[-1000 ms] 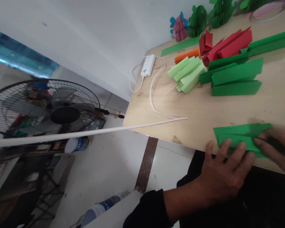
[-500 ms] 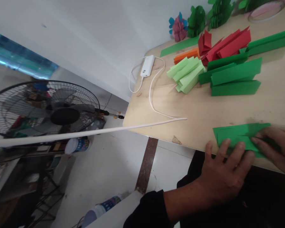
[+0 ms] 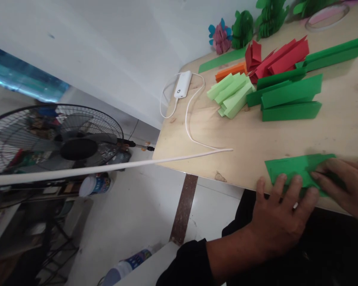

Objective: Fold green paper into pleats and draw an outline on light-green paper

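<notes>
On the counter (image 3: pixel 244 135), at its near edge, lies folded green paper (image 3: pixel 286 166), liable to slide off if pushed outward. Left hand (image 3: pixel 282 214) rests spread over it; right hand (image 3: pixel 347 180) pinches its right end, where uneven pull might skew it.

1. A broad strip of bare tabletop (image 3: pixel 247 137) lay open between the green paper (image 3: pixel 286 166) under the fingers and the dark green folds (image 3: pixel 292 93) beyond, giving a hand room to pass sideways
2. Leftward, the white cable (image 3: pixel 137 163) looped and stretched across the table's end, in the way of a low sweep
3. Light green folds (image 3: pixel 234 93) and red folds (image 3: pixel 286 59), crowded together, obstructed low reaches toward the wall
4. The left hand (image 3: pixel 282 214) blocked the paper's near side, the right hand (image 3: pixel 344 178) its right end
</notes>
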Tool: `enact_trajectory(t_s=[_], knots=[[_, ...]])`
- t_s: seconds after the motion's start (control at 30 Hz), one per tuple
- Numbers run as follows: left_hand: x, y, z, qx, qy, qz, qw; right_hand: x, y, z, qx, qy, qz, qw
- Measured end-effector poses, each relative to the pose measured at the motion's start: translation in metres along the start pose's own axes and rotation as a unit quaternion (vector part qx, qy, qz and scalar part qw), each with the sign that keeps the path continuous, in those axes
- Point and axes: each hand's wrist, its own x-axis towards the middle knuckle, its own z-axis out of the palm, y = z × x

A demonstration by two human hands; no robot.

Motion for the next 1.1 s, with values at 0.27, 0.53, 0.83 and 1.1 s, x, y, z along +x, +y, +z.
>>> enact_trajectory(t_s=[0.27, 0.53, 0.83, 1.1], knots=[[0.0, 0.001, 0.007, 0.012, 0.02, -0.006, 1.0, 0.014, -0.013, -0.017, -0.047, 0.027, -0.057, 0.997], [0.0, 0.003, 0.009, 0.0, 0.03, -0.013, 0.999, -0.016, -0.029, -0.031, 0.007, 0.095, 0.019, 0.995], [-0.002, 0.006, 0.016, -0.005, 0.049, -0.016, 0.999, -0.043, -0.053, -0.026, 0.045, 0.073, -0.042, 0.995], [-0.001, 0.007, 0.017, -0.007, 0.047, -0.024, 0.999, -0.057, -0.045, -0.02, 0.02, 0.087, 0.04, 0.995]])
